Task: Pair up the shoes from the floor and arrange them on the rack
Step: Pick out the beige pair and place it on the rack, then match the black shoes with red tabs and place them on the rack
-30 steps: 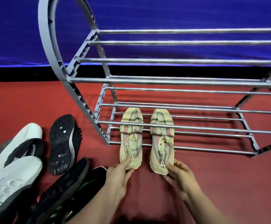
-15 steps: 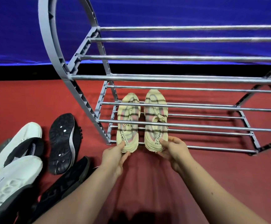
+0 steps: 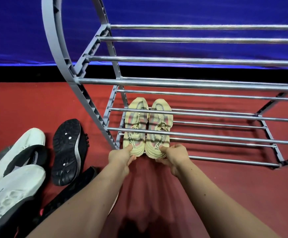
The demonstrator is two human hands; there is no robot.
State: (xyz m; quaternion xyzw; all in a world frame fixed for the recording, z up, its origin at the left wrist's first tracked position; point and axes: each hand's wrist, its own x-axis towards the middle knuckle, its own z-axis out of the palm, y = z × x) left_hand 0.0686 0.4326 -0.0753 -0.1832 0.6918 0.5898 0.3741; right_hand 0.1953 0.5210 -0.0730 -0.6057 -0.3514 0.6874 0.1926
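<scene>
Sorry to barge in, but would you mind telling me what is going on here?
A person holds a pair of yellow shoes side by side on the lowest tier of the grey rack, toes pointing away. The left hand pinches one heel, the right hand the other. White shoes and a black shoe lie on the red floor to the left, not yet racked.

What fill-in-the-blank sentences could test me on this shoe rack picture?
1. The yellow shoes sit side by side on the ____ shelf of the rack.
2. The left hand and the right hand each pinch one yellow shoe at its ____ end.
3. The black shoe left of the rack lies with its ____ turned up.
4. The floor is ____ in colour.

Missing words: lowest; heel; sole; red.
</scene>
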